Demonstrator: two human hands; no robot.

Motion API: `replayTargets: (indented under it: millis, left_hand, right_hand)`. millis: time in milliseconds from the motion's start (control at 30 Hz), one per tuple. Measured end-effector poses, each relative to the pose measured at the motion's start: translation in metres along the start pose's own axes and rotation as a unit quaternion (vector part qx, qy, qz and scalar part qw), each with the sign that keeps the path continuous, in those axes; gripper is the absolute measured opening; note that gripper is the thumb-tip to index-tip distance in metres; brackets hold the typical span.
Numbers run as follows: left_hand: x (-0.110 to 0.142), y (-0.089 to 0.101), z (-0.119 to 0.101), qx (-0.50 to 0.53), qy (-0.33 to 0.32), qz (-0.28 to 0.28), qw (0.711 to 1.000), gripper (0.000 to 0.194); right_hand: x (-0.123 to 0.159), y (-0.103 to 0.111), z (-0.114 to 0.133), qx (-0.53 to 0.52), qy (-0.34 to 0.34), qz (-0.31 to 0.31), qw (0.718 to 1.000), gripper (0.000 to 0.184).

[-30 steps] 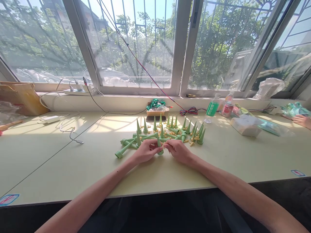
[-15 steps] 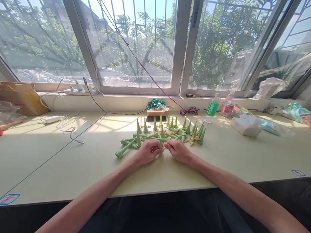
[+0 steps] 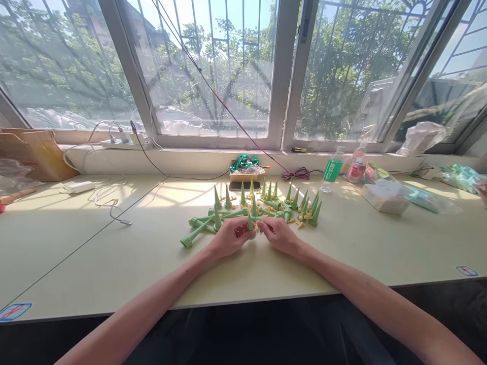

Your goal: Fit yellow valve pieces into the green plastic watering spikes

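My left hand (image 3: 227, 238) and my right hand (image 3: 279, 235) meet at the middle of the pale table (image 3: 114, 258). Together they pinch one green cone-shaped spike (image 3: 250, 223), held upright between the fingertips. A small yellow piece (image 3: 258, 227) shows at the right fingertips. Just beyond the hands lies a heap of green spikes (image 3: 262, 205), several standing upright and several lying flat, with small yellow parts (image 3: 300, 223) scattered among them. One long spike (image 3: 194, 234) lies flat to the left of my left hand.
A phone (image 3: 244, 185) and a small box with green cord (image 3: 243, 170) sit behind the heap. Bottles (image 3: 332, 170) and plastic bags (image 3: 386, 195) are at the right; another person's hand (image 3: 482, 190) shows at the far right edge. Cables and a charger (image 3: 81, 187) lie at the left.
The spike between my fingers has been turned and lifted slightly; both hands have stayed in place. The other person's hand at the far right has drawn back towards the edge.
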State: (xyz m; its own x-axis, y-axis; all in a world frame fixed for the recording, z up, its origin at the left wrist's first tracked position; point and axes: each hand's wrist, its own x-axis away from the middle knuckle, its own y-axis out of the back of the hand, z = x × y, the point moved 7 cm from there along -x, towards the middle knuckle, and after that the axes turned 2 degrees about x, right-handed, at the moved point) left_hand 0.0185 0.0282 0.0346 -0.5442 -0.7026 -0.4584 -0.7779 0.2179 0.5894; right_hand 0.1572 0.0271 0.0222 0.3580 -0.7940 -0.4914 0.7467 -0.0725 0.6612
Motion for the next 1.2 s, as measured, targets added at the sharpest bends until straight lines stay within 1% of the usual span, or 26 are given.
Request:
replayTargets:
  millis: [233, 333, 433, 567, 600, 700, 933, 1100, 1200]
  left_hand:
    - [0.002, -0.002, -0.007, -0.046, -0.052, 0.008, 0.998, 0.022]
    - [0.002, -0.002, -0.009, -0.037, -0.056, 0.007, 0.998, 0.023]
    - [0.000, 0.000, -0.004, 0.006, -0.024, -0.008, 1.000, 0.027]
    - [-0.001, -0.001, 0.007, 0.088, 0.047, 0.007, 0.995, 0.028]
    - [-0.001, -0.002, 0.009, 0.107, 0.062, 0.012, 0.992, 0.027]
    - [-0.001, -0.001, 0.013, 0.144, 0.088, 0.014, 0.986, 0.025]
    - [-0.001, 0.001, 0.011, 0.171, 0.111, 0.008, 0.979, 0.028]
    - [-0.001, 0.003, 0.008, 0.183, 0.130, -0.004, 0.975, 0.031]
    - [-0.001, 0.003, 0.008, 0.193, 0.146, -0.006, 0.970, 0.033]
  right_hand:
    - [0.001, -0.003, 0.002, 0.012, -0.001, 0.025, 1.000, 0.044]
    - [0.000, -0.003, 0.002, 0.015, -0.004, 0.024, 1.000, 0.045]
    - [0.000, 0.001, 0.002, 0.006, -0.010, -0.002, 1.000, 0.040]
    - [0.000, 0.003, 0.003, -0.044, -0.013, -0.004, 0.999, 0.017]
    - [0.000, 0.003, 0.004, -0.055, -0.009, -0.001, 0.998, 0.014]
    - [0.000, 0.003, 0.005, -0.071, 0.005, 0.001, 0.997, 0.013]
    - [0.000, 0.000, 0.004, -0.077, 0.010, 0.012, 0.997, 0.016]
    - [0.000, 0.000, 0.003, -0.079, 0.003, 0.013, 0.997, 0.021]
    - [0.000, 0.000, 0.002, -0.081, -0.003, 0.013, 0.997, 0.020]
